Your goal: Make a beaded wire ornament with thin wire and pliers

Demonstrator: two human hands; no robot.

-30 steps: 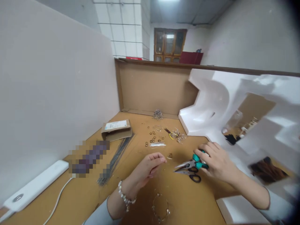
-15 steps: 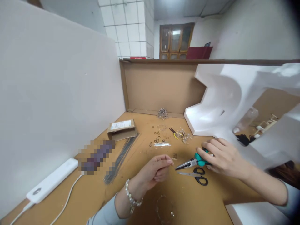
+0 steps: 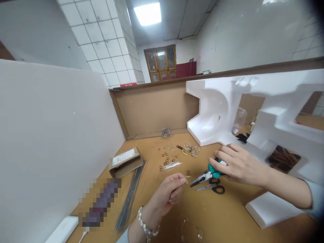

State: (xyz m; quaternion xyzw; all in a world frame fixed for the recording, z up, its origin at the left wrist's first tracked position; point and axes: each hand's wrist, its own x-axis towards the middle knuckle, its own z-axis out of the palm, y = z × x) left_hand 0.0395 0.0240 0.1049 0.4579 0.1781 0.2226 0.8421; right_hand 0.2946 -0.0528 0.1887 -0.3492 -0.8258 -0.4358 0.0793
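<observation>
My left hand (image 3: pixel 170 195), with a beaded bracelet on its wrist, is closed in a pinch. What sits between its thumb and finger is too small to make out. Teal-handled needle-nose pliers (image 3: pixel 206 176) are gripped in my right hand (image 3: pixel 240 165), their tip pointing left, just beside my left fingertips. Beneath the pliers lie black-handled scissors (image 3: pixel 218 189) on the table. A small brownish piece (image 3: pixel 188 173) lies beyond my left fingertips. Thin wire with a small shiny piece (image 3: pixel 199 235) shows at the bottom edge.
Dark rings (image 3: pixel 166 159), short silvery wires (image 3: pixel 172 165), yellow-handled cutters (image 3: pixel 184 151) and a metal heap (image 3: pixel 166 132) lie farther back. At left are long grey wires (image 3: pixel 130 199), a cardboard box (image 3: pixel 124 158) and a white power strip (image 3: pixel 63 229). White foam (image 3: pixel 215 104) stands right.
The view has tilted and turned to the right, so the table things sit lower and farther left. My hands keep nearly the same pose, the pliers still close to my left fingertips.
</observation>
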